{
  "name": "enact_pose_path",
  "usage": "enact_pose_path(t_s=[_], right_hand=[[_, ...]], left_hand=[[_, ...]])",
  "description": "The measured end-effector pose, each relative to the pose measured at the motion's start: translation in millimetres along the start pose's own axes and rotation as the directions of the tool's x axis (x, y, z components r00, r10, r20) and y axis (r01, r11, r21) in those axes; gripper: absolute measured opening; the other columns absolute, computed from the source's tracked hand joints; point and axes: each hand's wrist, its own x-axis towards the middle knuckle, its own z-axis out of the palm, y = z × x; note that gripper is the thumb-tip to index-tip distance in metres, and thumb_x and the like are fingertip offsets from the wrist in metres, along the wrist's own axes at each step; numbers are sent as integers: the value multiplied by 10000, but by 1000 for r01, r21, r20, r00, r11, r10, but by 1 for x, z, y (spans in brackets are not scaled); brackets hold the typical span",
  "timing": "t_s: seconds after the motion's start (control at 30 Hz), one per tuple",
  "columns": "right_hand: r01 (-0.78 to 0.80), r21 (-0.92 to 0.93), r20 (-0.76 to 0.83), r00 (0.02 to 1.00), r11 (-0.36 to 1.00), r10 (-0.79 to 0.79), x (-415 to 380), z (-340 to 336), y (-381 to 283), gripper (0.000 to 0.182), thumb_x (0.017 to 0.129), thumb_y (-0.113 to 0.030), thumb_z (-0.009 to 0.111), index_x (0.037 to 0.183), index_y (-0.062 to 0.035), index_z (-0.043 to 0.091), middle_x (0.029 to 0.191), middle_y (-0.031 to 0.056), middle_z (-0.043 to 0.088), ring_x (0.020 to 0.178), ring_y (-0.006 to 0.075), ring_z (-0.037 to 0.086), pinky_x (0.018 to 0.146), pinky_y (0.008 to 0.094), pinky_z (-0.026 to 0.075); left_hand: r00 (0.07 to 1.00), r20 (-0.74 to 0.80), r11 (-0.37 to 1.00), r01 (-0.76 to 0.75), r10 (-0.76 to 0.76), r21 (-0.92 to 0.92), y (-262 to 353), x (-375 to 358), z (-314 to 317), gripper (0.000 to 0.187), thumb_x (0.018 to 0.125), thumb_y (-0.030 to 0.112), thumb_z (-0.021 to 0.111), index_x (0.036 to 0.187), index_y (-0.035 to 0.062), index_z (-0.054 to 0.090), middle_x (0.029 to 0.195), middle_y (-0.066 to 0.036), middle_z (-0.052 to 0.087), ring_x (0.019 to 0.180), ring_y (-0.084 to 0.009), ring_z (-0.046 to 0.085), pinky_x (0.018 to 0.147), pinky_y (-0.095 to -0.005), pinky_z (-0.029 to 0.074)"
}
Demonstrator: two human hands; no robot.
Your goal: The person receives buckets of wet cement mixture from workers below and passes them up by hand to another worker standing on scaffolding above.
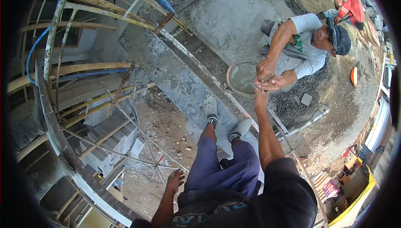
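Reaching forward, the right hand (pixel 260 93) meets a co-worker's hands just beside the right rim of the round basin (pixel 242 77). Its fingers come together at the co-worker's open hand (pixel 274 83), which is turned palm up, while the co-worker's other hand (pixel 266 68) closes in from above. Whether anything small lies between them, or how tightly the right fingers are closed, I cannot tell. The left hand (pixel 175 180) hangs low on the left, its fingers loosely bent and slightly apart, holding nothing visible, nearest the thin crossed rods (pixel 158 164).

The basin, with grey wet mix inside, sits near the close edge of the wet slab (pixel 234 12). The co-worker, in a grey shirt (pixel 309 22) and dark cap (pixel 342 40), crouches on its far right side. Dark gravel (pixel 288 110) spreads to the right of the basin, with a small pale block (pixel 306 99) on it. A paint-spotted bar (pixel 196 63) runs diagonally between the slab and the walkway (pixel 179 88), where both shoes (pixel 210 104) rest. Stacked blocks (pixel 109 142) stand lower left, among poles. Beyond the co-worker is another person in red (pixel 353 4).
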Motion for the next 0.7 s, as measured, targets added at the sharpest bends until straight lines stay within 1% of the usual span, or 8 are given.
enact_pose_path(t_s=[0.07,0.17,0.2,0.37,0.47,0.53,0.67,0.7], right_hand=[[-53,-202,72,995,978,68,-5,-13,-19,229,849,-200,592,901,18,633,769,35,561,722,116,455,657,258,395],[-59,-248,72,994,967,79,-15,-30,-13,355,812,-297,606,800,56,634,734,108,597,671,170,477,633,356,409],[-104,-211,77,989,972,123,-25,-34,-14,307,811,-279,613,788,27,615,700,81,556,623,157,456,585,342,387],[-216,-135,143,961,967,235,-89,-67,-53,197,814,-253,640,739,-94,552,575,-28,407,449,96,365,420,286,288],[-280,-133,224,926,951,304,-166,-86,-134,190,824,-246,648,735,-125,533,562,-53,389,438,64,343,407,256,268],[-284,-161,313,894,945,321,-217,-97,-190,200,843,-236,649,747,-129,510,559,-62,377,442,57,339,409,256,249],[-143,-227,509,826,964,242,-317,-132,-307,238,850,-226,654,725,-138,472,588,-80,364,466,41,322,432,240,239],[-75,-217,563,805,973,187,-339,-139,-333,248,850,-220,655,716,-139,463,597,-83,360,474,37,314,440,237,235]], left_hand=[[998,-6,997,-64,64,-35,6,-2,4,636,907,458,593,1393,90,414,1334,-91,525,1202,-257,532,916,-404,440],[990,-20,989,-141,140,-46,13,-3,5,604,907,450,597,1368,93,438,1301,-80,546,1184,-250,546,920,-405,437],[982,-49,980,-184,181,-75,17,-7,8,524,918,403,611,1328,100,491,1184,-30,576,1087,-206,578,857,-365,462],[969,-1,967,-245,246,-74,27,-20,40,584,901,450,615,1334,77,494,1188,-48,581,1069,-215,585,889,-369,465],[951,102,955,-285,293,-85,23,-20,77,657,894,508,598,1358,63,463,1276,-82,557,1142,-238,558,934,-400,448],[949,141,947,-253,283,-199,27,-33,113,688,879,560,588,1352,77,461,1290,-82,549,1189,-266,534,957,-431,428],[956,224,924,-96,190,-370,17,-49,173,875,844,674,536,1457,80,343,1478,-150,371,1345,-359,363,1040,-506,357],[951,277,910,-13,139,-413,14,-47,184,875,839,709,486,1452,99,353,1452,-145,407,1312,-354,404,1031,-500,361]])
